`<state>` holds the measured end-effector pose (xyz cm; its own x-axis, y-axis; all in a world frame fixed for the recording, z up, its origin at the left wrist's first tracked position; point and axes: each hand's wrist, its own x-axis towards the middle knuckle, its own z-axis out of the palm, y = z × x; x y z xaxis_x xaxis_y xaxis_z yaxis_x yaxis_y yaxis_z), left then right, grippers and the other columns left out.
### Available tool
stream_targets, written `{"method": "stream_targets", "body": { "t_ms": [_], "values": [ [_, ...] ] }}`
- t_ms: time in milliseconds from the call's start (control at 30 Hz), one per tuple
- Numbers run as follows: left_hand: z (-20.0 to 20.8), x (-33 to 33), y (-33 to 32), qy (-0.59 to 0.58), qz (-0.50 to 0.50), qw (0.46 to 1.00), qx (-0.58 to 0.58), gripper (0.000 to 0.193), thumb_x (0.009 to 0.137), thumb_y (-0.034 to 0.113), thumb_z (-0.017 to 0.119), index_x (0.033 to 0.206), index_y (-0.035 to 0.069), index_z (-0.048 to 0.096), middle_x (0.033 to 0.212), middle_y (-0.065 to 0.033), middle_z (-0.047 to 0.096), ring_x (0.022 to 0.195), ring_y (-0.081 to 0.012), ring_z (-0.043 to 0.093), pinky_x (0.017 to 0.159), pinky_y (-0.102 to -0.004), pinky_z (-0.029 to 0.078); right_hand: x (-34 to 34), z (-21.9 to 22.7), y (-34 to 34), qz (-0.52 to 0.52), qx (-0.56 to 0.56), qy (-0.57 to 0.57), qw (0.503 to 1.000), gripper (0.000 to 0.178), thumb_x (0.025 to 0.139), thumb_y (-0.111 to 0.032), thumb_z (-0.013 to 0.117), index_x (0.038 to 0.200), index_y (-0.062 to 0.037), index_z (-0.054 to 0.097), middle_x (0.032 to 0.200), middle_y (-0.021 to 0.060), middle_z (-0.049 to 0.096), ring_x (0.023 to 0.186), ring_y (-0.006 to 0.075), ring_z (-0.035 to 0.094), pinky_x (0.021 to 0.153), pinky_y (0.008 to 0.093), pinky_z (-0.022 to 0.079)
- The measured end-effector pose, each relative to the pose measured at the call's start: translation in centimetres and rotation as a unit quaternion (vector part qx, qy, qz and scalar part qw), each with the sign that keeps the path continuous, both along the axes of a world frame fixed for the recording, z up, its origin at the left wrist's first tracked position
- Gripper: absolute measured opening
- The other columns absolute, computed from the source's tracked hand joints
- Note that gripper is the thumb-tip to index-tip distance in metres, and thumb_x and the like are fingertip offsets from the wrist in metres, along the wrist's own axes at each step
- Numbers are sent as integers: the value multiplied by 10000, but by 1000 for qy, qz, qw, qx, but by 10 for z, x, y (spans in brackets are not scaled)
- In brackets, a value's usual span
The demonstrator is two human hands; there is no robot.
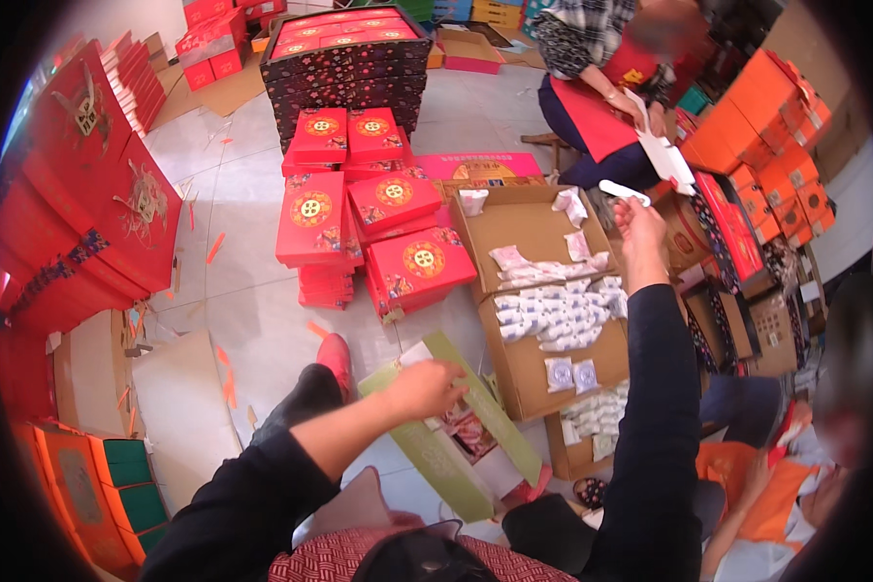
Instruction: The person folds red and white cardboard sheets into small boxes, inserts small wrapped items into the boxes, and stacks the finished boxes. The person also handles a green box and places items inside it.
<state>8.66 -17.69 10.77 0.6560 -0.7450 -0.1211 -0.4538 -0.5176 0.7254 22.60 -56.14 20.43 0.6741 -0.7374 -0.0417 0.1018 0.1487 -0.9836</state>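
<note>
Head view shows the left hand (pixel 425 388) resting on the near rim of an open green gift box (pixel 435 456), fingers curled on the edge. This box lies right under that hand, and its long side runs away and to the right. Small snack packs sit inside. The right hand (pixel 640 221) reaches far out and pinches a small white packet (pixel 623 191). Below that hand, an open cardboard carton (pixel 529 373) holds many white packets. Red gift boxes (pixel 359 209) are stacked on the floor beyond the left hand.
</note>
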Motion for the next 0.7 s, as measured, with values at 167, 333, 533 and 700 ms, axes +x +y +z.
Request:
{"method": "stream_targets", "body": {
  "t_ms": [167,333,533,700],
  "values": [
    [5,-9,5,14,-33,999,3,268,841,240,575,1010,36,617,949,-143,631,885,-333,601,784,-411,483,81,2,-50,-75,-11,-3,997,98,856,-89,566,872,5,588,768,94,667,600,147,640,462,216,478],
    [14,-8,12,2,-56,998,12,283,848,224,578,1075,55,597,1005,-127,621,929,-320,589,799,-404,481,114,4,-49,-81,-28,-34,996,132,860,-93,562,898,28,599,797,117,669,617,161,652,454,203,483],
    [24,-11,5,-3,-77,996,-52,294,829,199,608,1079,44,594,1018,-147,618,943,-321,592,810,-390,485,113,-7,-59,-139,-22,-64,988,81,784,-3,550,743,41,604,624,121,616,480,168,598,382,234,455],
    [31,-17,2,-10,-77,996,-46,295,804,154,638,1070,33,601,1027,-151,626,944,-325,598,807,-383,493,113,-6,-48,-162,-17,-64,984,77,795,-31,592,757,36,603,639,108,611,482,179,600,404,251,487]
  ]
}}
